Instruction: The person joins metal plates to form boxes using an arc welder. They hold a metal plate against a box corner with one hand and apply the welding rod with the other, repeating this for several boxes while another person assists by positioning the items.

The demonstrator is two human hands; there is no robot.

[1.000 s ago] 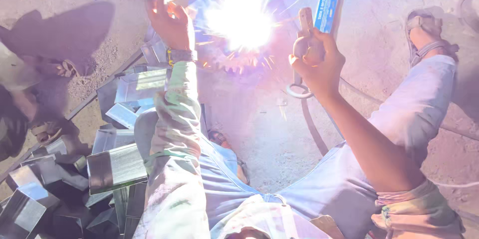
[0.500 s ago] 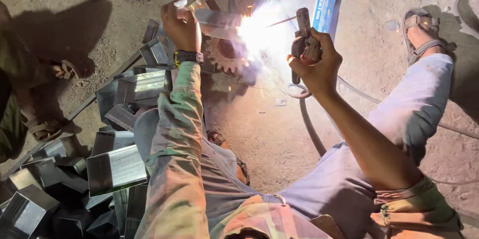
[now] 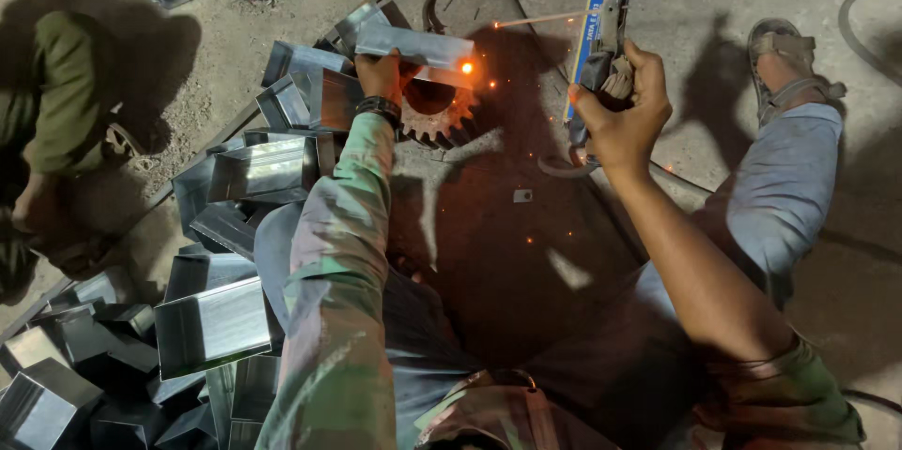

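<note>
On the dusty ground in front of you, your left hand [image 3: 381, 74] holds a short piece of shiny metal channel [image 3: 413, 44], with your fingers wrapped tight around its near end. It lies flat on top of a rusty gear wheel [image 3: 440, 116], touching it. A small orange glow [image 3: 466, 67] sits on the channel's right end, and tiny sparks are dotted on the dark ground below.

Your right hand [image 3: 620, 116] is up and off to the right, well apart from the channel. It is closed tight on a welding holder [image 3: 601, 51]. A thin welding rod [image 3: 545, 19] sticks out of it to the left, and its tip glows orange in the air.

More metal channel pieces [image 3: 211, 323] lie heaped by your left arm. Your sandal [image 3: 785, 60] rests at the far right.
</note>
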